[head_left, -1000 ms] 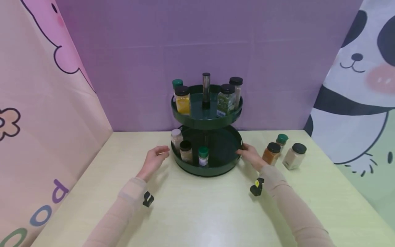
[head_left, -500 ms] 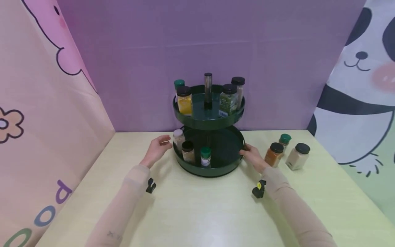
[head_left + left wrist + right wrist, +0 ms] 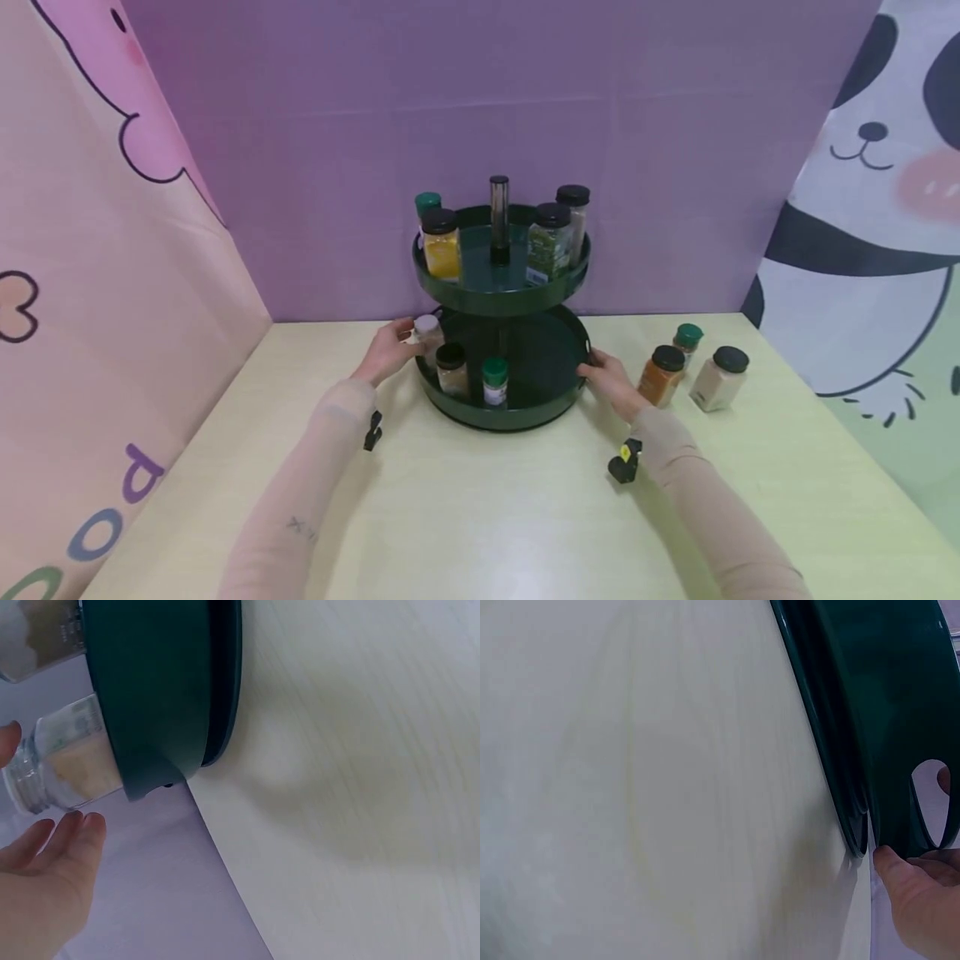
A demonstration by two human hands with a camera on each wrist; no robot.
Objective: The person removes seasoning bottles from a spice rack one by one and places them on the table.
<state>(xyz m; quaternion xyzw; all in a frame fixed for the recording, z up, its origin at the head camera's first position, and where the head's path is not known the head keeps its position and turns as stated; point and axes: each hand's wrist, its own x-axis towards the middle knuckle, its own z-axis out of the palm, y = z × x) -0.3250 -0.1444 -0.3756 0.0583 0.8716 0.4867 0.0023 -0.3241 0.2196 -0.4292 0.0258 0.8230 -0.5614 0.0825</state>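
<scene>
Center of the head frame: two-tier dark green rack [image 3: 501, 302] on a pale table [image 3: 480, 508]. Left of the lower tray [image 3: 517, 415], left hand [image 3: 387, 353] is at the pale-lidded jar [image 3: 430, 337], which stands upright inside the rim. Left wrist view: fingers [image 3: 88, 840] fairly straight along one side of the jar, thumb by the lid on the other; not clenched, contact can't be told. Right of the same tray, right hand [image 3: 609, 380] grips the rim by the oval cut-out, thumb outside, a fingertip showing through the hole in the right wrist view.

Also on the lower tray, front left: black-capped tan jar [image 3: 453, 371], then small green-capped jar [image 3: 495, 385] near front center. Upper tray [image 3: 480, 246]: yellow jar [image 3: 442, 252] with green-capped bottle [image 3: 427, 202] behind it, left side; herb jar [image 3: 550, 246] with tall black-capped jar [image 3: 576, 218] behind it, right side; metal post [image 3: 499, 212] between. Right of frame, on the table: orange jar [image 3: 662, 379], green-lidded shaker [image 3: 687, 337] behind, off-white jar [image 3: 718, 382] beside. Purple backdrop [image 3: 330, 167] across the top, panda print [image 3: 862, 242] far right.
</scene>
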